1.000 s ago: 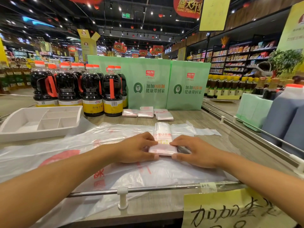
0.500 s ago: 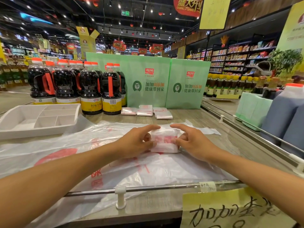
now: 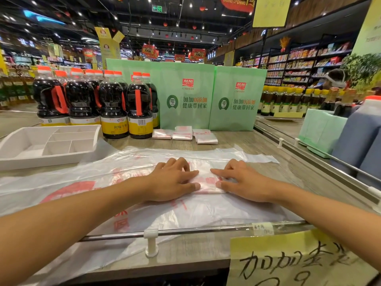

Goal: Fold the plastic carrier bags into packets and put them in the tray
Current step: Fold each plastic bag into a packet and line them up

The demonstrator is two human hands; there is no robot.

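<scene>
A half-folded white carrier bag with red print (image 3: pixel 206 180) lies as a small packet on top of flat, spread-out plastic bags (image 3: pixel 103 182) on the counter. My left hand (image 3: pixel 173 180) presses on the packet's left side with straight fingers. My right hand (image 3: pixel 241 180) presses on its right side the same way. A white divided tray (image 3: pixel 12 159) stands at the left. Three folded packets (image 3: pixel 183 134) lie side by side at the back, in front of the green boxes.
Dark sauce bottles (image 3: pixel 113 104) with red caps stand behind the tray. Two green cartons (image 3: pixel 237 100) stand at the back centre. A metal rail (image 3: pixel 206 230) runs along the counter's near edge, with a yellow price sign (image 3: pixel 288 261). Large jugs (image 3: pixel 360 131) stand at the right.
The packet was folded over once more away from me and is now shorter. Both hands went from gripping its sides to pressing it flat.
</scene>
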